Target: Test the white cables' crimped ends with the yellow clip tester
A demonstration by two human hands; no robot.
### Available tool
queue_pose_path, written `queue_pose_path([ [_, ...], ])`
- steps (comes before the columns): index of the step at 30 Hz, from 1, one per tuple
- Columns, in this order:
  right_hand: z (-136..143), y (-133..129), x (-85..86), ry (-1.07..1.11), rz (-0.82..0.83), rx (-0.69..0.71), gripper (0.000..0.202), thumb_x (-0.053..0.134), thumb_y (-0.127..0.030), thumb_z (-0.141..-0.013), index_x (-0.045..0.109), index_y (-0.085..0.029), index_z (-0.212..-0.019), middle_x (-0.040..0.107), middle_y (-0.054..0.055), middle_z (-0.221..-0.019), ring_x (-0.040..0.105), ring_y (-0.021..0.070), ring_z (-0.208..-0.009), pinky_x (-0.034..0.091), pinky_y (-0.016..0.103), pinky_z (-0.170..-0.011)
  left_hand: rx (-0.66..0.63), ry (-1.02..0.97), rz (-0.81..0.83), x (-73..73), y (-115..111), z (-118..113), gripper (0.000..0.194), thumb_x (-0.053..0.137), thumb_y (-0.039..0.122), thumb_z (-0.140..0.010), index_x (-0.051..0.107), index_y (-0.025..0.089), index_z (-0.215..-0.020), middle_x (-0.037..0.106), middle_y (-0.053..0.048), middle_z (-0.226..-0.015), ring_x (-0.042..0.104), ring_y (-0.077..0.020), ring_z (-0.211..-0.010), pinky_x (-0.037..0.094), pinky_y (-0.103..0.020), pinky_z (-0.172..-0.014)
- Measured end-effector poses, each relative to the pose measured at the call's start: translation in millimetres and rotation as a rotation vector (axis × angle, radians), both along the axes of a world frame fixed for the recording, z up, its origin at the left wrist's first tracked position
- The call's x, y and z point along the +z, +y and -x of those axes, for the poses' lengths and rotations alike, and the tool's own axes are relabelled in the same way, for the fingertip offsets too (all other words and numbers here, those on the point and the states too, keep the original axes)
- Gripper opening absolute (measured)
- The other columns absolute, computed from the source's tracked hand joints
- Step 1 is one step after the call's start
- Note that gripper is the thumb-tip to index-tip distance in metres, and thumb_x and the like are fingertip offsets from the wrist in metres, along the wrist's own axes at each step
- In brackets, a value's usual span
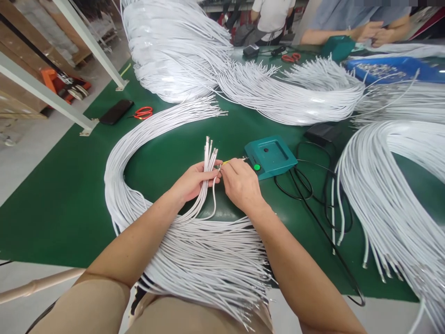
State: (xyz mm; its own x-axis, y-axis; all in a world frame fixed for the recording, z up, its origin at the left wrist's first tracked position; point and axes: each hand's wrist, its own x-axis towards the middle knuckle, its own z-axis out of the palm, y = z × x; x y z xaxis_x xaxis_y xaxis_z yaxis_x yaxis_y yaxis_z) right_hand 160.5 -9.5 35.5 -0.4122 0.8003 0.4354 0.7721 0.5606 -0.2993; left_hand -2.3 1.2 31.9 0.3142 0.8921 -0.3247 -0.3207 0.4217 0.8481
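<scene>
My left hand (195, 180) is closed around a small bunch of white cables (208, 160), their tips pointing up. Beside it, my right hand (242, 183) pinches something at the end of one cable that loops out of the bunch; a bit of yellow shows at its fingertips, and the fingers cover the rest. Just right of that hand sits a teal device (273, 155) with a lit green button and a shallow recess. A thick bundle of white cables (116, 171) curves round on the left and passes under my forearms, its ends spreading near my lap.
More cable bundles (181, 51) lie at the back and on the right (385, 185). A black phone (117, 112) and red-handled scissors (143, 112) are at the left. Black cords (313, 199) trail right of the device. Across the table, a person's hands (371, 35) work near a blue tray (413, 67).
</scene>
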Motion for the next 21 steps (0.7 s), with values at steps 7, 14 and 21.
queue_pose_path([
  [7,-13.2,30.5,10.1,-0.260,0.037,-0.078,0.021,0.047,-0.015,-0.087,0.060,-0.015,-0.105,0.066,0.011,-0.099,0.054,0.0244,-0.092,0.031,0.035,-0.086,0.098,0.125,-0.118,-12.8,10.6,5.6,0.045,0.079,0.023,-0.064,0.063,0.013,-0.105,0.060,0.002,-0.072,0.064,-0.0098,-0.065,0.050,-0.023,-0.064],
  [14,-19.9,56.6,16.4,-0.430,0.151,0.054,0.008,0.058,-0.013,-0.080,0.062,-0.017,-0.086,0.069,0.006,-0.082,0.056,0.0216,-0.082,0.031,0.033,-0.084,0.138,0.258,-0.144,-17.8,14.4,3.9,0.043,0.079,0.021,-0.063,0.063,0.011,-0.101,0.063,-0.001,-0.074,0.069,-0.0166,-0.068,0.054,-0.025,-0.063],
  [21,-17.7,56.8,12.7,-0.370,0.139,0.022,0.010,0.055,-0.011,-0.076,0.062,-0.019,-0.076,0.068,0.005,-0.074,0.048,0.0229,-0.083,0.031,0.034,-0.074,0.139,0.339,-0.173,-24.1,14.6,2.1,0.041,0.077,0.015,-0.061,0.063,0.011,-0.099,0.065,-0.002,-0.075,0.070,-0.0180,-0.069,0.057,-0.027,-0.065],
])
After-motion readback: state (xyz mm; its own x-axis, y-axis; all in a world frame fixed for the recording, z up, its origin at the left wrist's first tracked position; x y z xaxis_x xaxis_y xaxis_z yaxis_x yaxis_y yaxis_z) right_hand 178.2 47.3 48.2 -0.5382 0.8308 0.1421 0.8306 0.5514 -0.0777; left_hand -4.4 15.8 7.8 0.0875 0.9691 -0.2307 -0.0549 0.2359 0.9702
